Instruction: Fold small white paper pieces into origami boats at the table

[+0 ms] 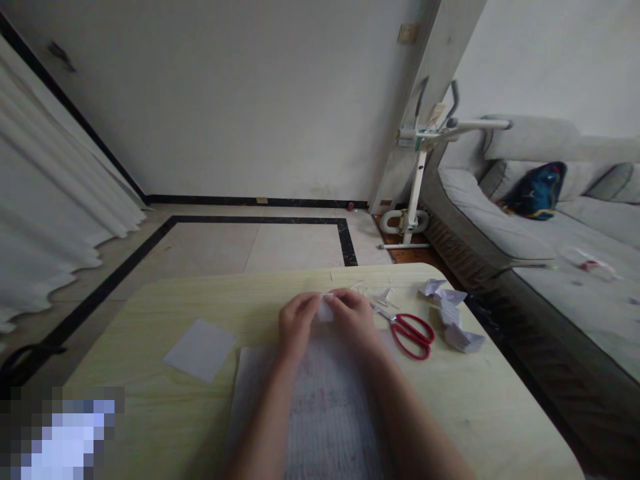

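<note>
Close together near the table's far side, my left hand [299, 321] and my right hand [354, 313] pinch a small piece of white paper [325, 311] between the fingertips. Both hands are closed on it, and part of the paper is hidden behind the fingers. Under my forearms lies a large sheet covered in lines and writing [327, 413]. Just right of my right hand rest red-handled scissors [411, 335], their blades partly among thin white paper scraps [383, 295]. A square of white paper [200, 349] lies flat to the left.
Several crumpled or folded paper pieces [453, 310] sit along the right edge of the wooden table [150, 413]. Beyond the table stand a white exercise machine [415, 180] and a grey sofa [590, 273]. A white curtain [45, 180] hangs at left.
</note>
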{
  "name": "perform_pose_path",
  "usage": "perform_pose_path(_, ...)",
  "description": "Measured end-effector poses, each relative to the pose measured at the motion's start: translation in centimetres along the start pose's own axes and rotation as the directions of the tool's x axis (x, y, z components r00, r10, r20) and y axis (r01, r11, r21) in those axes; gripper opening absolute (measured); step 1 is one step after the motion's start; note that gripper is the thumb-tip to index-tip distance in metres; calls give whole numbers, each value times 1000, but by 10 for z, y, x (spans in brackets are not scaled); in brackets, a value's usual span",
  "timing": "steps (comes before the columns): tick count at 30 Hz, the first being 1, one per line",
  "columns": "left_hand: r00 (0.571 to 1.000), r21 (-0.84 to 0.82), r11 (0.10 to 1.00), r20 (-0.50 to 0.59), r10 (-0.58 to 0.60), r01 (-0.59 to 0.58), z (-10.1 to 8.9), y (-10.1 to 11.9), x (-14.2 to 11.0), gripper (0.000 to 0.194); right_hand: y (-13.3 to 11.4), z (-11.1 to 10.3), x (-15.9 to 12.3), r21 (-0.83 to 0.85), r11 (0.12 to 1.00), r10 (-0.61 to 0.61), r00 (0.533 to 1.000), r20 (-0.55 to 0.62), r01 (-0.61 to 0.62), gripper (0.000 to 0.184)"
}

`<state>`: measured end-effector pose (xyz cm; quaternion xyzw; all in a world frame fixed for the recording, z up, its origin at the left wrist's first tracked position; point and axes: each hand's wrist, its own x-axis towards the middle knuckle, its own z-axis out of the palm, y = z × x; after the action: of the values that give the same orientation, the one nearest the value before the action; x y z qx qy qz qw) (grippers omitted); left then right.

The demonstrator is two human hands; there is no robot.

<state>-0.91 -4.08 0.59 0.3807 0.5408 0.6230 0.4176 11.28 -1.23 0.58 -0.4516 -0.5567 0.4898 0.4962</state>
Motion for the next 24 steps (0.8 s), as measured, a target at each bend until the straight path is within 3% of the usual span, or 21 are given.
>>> perform_pose_path(9,999,-4,1000,-34,-15,15,0,-3,0,20,-1,-1,0,-22,999,26,1000,4,-26,15)
perform_pose_path(24,999,-110,994,29,-19,22,-3,-7,0,19,-3,-1,-2,-40,999,3,1000,23,-2,17)
